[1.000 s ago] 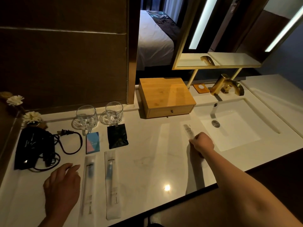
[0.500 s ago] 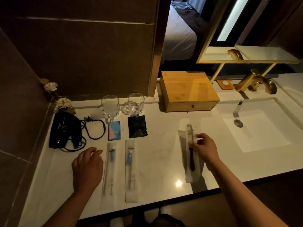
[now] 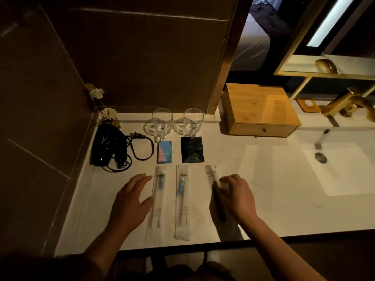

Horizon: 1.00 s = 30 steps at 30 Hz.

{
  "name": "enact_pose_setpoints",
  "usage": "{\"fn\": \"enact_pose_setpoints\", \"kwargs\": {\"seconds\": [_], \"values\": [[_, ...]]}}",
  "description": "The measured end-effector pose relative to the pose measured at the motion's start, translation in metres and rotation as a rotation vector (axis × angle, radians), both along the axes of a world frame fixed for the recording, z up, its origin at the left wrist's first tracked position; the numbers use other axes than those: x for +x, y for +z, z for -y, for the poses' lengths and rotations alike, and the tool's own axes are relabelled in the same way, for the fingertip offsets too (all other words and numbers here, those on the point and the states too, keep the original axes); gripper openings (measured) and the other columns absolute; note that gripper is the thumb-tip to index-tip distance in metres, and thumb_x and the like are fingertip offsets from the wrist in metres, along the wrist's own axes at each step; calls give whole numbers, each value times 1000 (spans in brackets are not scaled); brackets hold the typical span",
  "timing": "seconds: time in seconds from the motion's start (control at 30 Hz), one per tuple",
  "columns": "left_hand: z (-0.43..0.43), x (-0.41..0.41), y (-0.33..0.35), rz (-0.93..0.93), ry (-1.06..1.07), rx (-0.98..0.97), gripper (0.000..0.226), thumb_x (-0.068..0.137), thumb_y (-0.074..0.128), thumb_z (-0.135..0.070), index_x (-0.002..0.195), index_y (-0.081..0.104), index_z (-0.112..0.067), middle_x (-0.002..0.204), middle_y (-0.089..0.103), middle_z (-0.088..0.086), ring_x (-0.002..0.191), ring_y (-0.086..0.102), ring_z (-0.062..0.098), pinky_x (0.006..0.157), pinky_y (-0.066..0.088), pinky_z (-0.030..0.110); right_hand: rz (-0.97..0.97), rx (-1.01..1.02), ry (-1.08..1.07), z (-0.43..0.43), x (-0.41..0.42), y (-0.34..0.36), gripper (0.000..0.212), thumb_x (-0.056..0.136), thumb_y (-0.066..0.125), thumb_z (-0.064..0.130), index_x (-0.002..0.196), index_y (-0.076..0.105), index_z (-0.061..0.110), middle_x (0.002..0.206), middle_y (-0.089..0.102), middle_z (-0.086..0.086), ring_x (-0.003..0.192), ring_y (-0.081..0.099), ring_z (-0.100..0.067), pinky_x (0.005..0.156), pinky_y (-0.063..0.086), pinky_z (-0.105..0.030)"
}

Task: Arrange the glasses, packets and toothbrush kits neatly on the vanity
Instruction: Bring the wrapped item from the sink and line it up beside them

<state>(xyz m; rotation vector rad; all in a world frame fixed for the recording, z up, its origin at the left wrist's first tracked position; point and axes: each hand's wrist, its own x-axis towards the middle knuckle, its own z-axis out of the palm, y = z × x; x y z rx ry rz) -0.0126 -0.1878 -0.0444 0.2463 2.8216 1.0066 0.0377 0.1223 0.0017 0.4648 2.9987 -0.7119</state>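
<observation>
Two glass mugs stand at the back of the white vanity. In front of them lie a blue-pink packet and a black packet. Nearer me, two clear toothbrush kits lie side by side. My right hand grips a clear-wrapped comb kit just right of them, low on the counter. My left hand hovers flat, fingers apart, touching the left kit's edge.
A black hair dryer with its cord lies at the left beside small flowers. A wooden drawer box stands at the back, with the sink and gold faucet to the right.
My right hand has carried the comb kit leftward, from near the sink to beside the two toothbrush kits. The view has swung left. My left hand stays by the left kit.
</observation>
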Motion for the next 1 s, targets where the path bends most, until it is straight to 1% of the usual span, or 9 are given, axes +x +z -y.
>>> {"fn": "enact_pose_setpoints", "kwargs": {"seconds": [0.13,0.23,0.37,0.47,0.67,0.73,0.87,0.93,1.0], "values": [[3,12,8,20,-285,-74,72,78,54,-53,143,22,-58,159,17,-24,145,18,4,119,20,37,-65,29,244,38,4,-4,20,90,64,27,109,69,21,105,66,-1,92,60,-21,70,52,-32],[4,10,11,42,-430,-206,78,79,58,-58,136,5,-72,158,3,-31,148,-2,-2,123,2,36,-66,78,352,65,-3,-8,40,89,56,40,127,58,28,125,62,-3,106,58,-25,83,53,-35],[9,8,10,58,-488,-277,78,76,57,-67,135,5,-72,158,-1,-33,147,-8,-1,123,-4,36,-38,187,453,78,-7,-10,47,89,41,52,132,51,36,143,52,-4,113,54,-26,89,51,-38],[7,8,9,69,-490,-283,77,76,55,-70,136,8,-68,159,-2,-32,148,-9,1,123,-5,37,-41,172,469,75,-5,-14,36,90,51,46,124,56,39,142,54,-3,111,55,-26,86,52,-38],[3,11,14,87,-489,-317,80,79,56,-69,144,11,-60,156,-9,-32,147,-15,2,121,-10,36,-46,163,467,70,-6,-22,37,89,61,43,126,57,42,137,57,0,114,54,-25,89,52,-37],[4,11,15,85,-471,-269,75,78,55,-70,137,10,-66,155,-8,-33,148,-11,2,121,-6,34,-51,155,467,69,-6,-22,37,89,60,44,126,57,43,136,57,1,115,53,-24,90,51,-37],[15,9,14,79,-354,-61,69,76,63,-63,127,20,-77,156,13,-33,149,7,2,121,22,41,-70,54,400,68,-4,-15,38,91,51,51,126,56,39,135,57,-2,116,53,-25,94,48,-38],[23,8,15,103,-357,-15,72,76,74,-46,123,29,-78,153,20,-34,147,10,-1,120,26,40,-100,-9,340,63,-1,-10,42,89,47,50,127,58,34,130,60,-3,113,55,-24,93,49,-38],[27,7,17,133,-404,-53,71,75,78,-42,125,37,-71,154,21,-34,147,9,-1,120,23,36,-127,-15,280,51,1,-9,43,88,50,46,126,60,29,126,62,-3,110,56,-24,90,51,-38]]}}
